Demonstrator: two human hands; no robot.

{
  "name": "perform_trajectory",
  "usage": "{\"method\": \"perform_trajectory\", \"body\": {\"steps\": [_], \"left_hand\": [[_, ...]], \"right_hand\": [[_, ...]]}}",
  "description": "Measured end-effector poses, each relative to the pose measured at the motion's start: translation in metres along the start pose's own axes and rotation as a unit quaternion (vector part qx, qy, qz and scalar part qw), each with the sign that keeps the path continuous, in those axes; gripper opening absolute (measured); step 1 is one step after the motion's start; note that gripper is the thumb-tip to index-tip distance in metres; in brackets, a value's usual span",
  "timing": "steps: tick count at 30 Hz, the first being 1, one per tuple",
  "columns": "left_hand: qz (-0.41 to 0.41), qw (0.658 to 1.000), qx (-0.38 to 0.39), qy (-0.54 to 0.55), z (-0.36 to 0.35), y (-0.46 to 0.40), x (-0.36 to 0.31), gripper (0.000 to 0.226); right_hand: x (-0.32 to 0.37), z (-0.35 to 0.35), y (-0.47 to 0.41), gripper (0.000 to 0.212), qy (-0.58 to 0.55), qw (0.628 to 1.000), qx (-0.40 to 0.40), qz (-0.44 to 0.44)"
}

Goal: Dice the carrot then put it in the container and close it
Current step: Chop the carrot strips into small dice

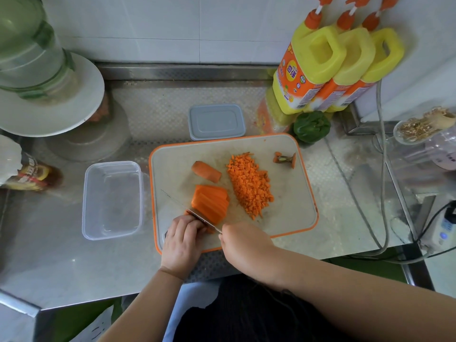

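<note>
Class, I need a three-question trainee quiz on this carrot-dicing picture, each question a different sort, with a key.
1. True or false: the clear container left of the cutting board already holds diced carrot.
2. Which hand holds the knife? A) left hand B) right hand
3. Fill in: the grey lid lies on the counter ____ the cutting board, toward the wall.

Key: 1 false, it holds nothing. 2 B; the left hand steadies the carrot strips. 3 behind.
</note>
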State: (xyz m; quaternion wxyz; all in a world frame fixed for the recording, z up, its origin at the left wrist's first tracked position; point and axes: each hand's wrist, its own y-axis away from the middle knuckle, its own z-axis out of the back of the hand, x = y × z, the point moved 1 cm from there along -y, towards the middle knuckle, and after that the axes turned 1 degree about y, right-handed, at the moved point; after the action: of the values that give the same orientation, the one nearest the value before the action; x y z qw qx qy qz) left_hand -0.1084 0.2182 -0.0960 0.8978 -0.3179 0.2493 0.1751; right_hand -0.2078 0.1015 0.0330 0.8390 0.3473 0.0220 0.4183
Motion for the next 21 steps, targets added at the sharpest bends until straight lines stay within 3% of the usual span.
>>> {"method": "perform_trajectory", "body": {"steps": [21], "left_hand": [[-0.004, 1.000, -0.004, -0.007, -0.002, 0.000, 0.000, 0.012]], "right_hand": [[0.011, -0.023, -0.021, 0.023, 0.013, 0.999, 0.014, -0.051]]}}
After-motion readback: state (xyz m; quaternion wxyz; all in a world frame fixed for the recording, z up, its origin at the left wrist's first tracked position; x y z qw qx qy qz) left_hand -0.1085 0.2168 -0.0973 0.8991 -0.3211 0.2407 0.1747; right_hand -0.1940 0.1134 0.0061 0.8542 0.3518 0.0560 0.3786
